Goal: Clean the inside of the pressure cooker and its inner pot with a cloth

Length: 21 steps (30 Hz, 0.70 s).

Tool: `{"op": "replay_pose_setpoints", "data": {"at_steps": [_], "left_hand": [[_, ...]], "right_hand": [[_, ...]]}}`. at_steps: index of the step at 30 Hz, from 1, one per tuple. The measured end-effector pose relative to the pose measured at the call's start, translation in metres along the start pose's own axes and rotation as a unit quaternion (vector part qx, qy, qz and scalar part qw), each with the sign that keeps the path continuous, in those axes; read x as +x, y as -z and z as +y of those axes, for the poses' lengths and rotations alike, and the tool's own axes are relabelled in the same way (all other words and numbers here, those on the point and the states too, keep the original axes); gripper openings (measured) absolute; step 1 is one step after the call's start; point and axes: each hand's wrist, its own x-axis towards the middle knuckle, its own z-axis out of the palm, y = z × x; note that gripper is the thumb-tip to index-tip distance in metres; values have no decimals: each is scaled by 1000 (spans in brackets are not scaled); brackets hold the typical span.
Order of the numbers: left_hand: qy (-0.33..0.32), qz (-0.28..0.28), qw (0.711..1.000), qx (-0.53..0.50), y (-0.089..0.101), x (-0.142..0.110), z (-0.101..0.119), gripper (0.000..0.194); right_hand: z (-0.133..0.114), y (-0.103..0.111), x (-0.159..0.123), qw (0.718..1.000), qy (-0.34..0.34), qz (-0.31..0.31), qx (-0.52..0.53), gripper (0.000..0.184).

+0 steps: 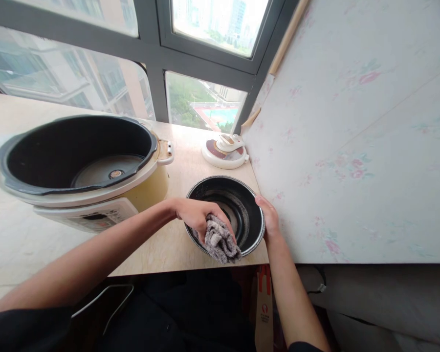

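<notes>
A black inner pot (251, 215) with a light metal rim stands near the front edge of the pale counter, tilted or seen slightly from above. My left hand (201, 217) is closed around a grey, folded cloth (222, 242) at the pot's near rim, with part of the cloth hanging over the edge. On the pot's right side my right hand (269, 217) grips the rim, thumb on top and fingers hidden behind the outer wall. To the left stands the cooker body (150, 188), lidless, its dark cavity showing.
Behind the pot, a round cooker lid (225, 152) with a handle lies by the window. A flowered wall (352, 146) closes off the right side. Below the counter (161, 256) hang a paper bag (264, 313) and a white cord (106, 291).
</notes>
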Motion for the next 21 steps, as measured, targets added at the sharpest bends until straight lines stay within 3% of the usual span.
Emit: {"op": "replay_pose_setpoints", "data": {"at_steps": [4, 8, 11, 13, 15, 17, 19, 21], "left_hand": [[-11, 38, 998, 51, -12, -2, 6, 58], [-27, 118, 990, 75, -17, -26, 15, 58], [-53, 216, 974, 37, -22, -47, 17, 45], [-69, 327, 943, 1, -27, -56, 13, 39], [-109, 475, 873, -18, -32, -62, 7, 47], [-162, 618, 769, -15, -37, -66, 0, 61], [-205, 719, 664, 8, -43, -71, -4, 69], [-224, 785, 577, 43, -51, -77, -6, 67]], "right_hand": [[0, 0, 0, 1000, 1, 2, -7, 34], [0, 0, -1, 1000, -13, -1, 2, 37], [1, 0, -1, 1000, 0, -9, 5, 33], [2, -1, -2, 1000, 9, -16, 1, 31], [3, -1, -2, 1000, 11, -14, -2, 30], [3, 0, -2, 1000, 9, -3, -2, 31], [4, 1, -1, 1000, 10, 6, -8, 31], [5, 2, 0, 1000, 14, 7, -18, 31]]}}
